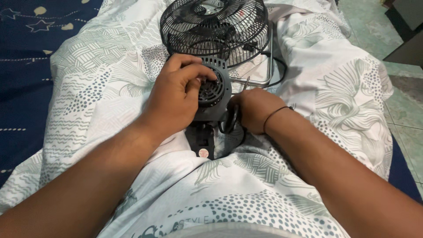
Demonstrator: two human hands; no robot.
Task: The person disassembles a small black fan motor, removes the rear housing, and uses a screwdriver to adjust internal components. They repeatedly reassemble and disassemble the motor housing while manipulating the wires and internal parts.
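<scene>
Head view looks down on a bed spread with a white quilt (335, 83) printed with grey-green leaves and dots; a dark blue sheet (22, 66) with stars shows at the left, pale green floor tiles (374, 26) at the upper right. A black fan (214, 33) lies on the quilt, cage away from the person. Left hand (176, 94) curls over its round motor housing (213, 90), fingers bent on the vented back. Right hand (254, 109) is closed just beside the housing, around a thin metal tool (246, 83).
</scene>
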